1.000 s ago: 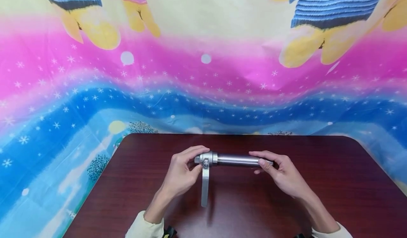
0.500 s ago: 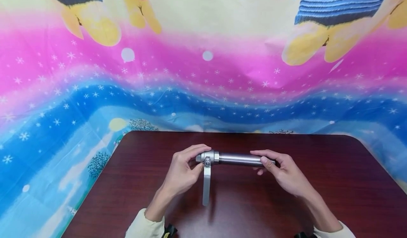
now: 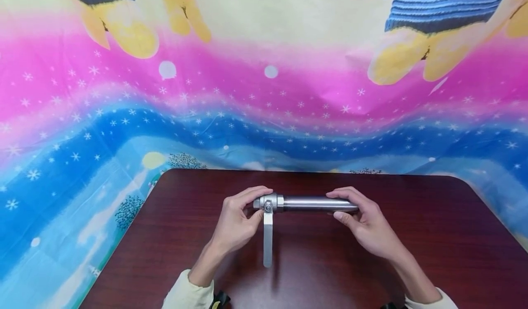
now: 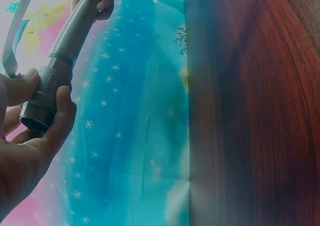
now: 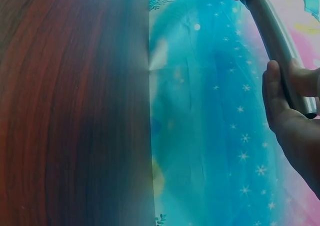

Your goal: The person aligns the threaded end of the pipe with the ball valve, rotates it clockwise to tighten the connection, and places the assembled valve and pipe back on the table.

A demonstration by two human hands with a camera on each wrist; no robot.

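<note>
A steel ball valve (image 3: 269,203) with a flat lever handle (image 3: 268,240) is held above the table by my left hand (image 3: 237,222), thumb on the near side and fingers over the far side. The lever points toward me. Out of the valve's right side runs a metal pipe (image 3: 309,203), roughly level, its threaded end inside the hex collar. My right hand (image 3: 369,219) grips the pipe near its free end. In the left wrist view the valve body (image 4: 47,84) shows its open port facing the palm. The right wrist view has the pipe (image 5: 275,34) between thumb and fingers.
Below is a dark red wooden table (image 3: 185,199) with rounded far corners. Behind and to the left of it hangs a printed cloth (image 3: 264,102) with snowflakes and bears, close to the table's edge.
The right hand's thumb has slipped lower on the near side of the pipe, and its fingers have shifted over the top. The left hand and valve stay nearly still; the view tilts slightly.
</note>
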